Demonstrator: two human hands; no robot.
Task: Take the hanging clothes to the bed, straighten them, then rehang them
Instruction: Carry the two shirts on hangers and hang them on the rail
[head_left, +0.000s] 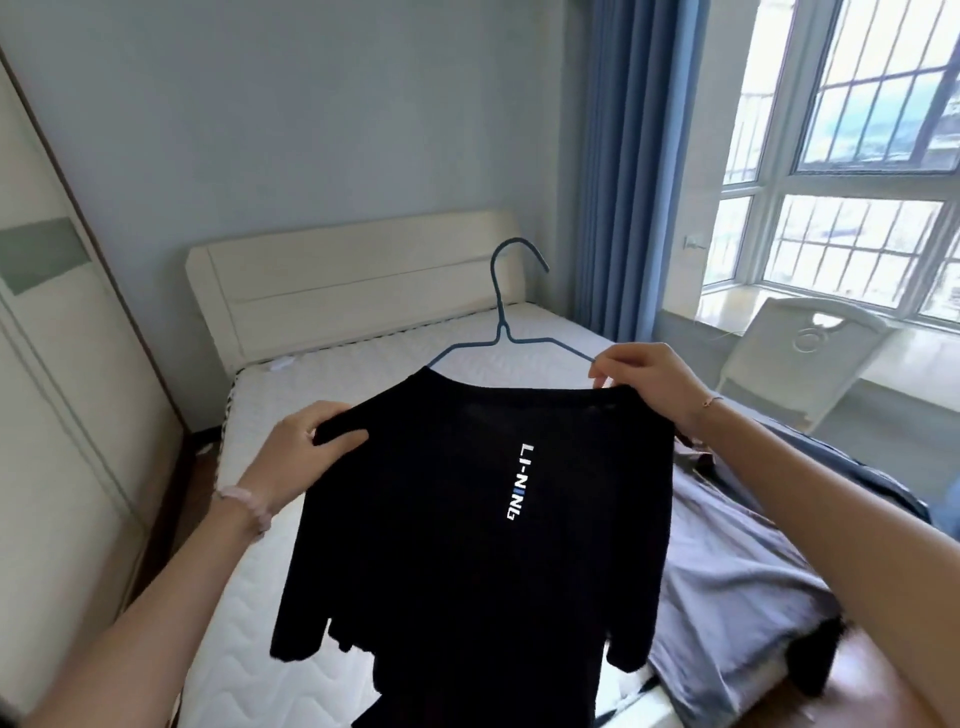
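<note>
1. Currently, the black shirt (467, 493) is being held up above the bed (363, 353), and a blue hanger (501, 312) is being fitted at its neckline.
2. One shoulder is being gripped by the left hand (301, 447) and the other pinched by the right hand (649, 379); the hands are apart.
3. Rehanging is judged to be pending, as are the grey clothes (727, 545) on the bed.

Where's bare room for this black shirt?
The white quilted mattress is bare from the cream headboard down its left side, along the cream wardrobe. Lay the black shirt there. Crowded on the right: grey clothes piled near the white chair.
</note>
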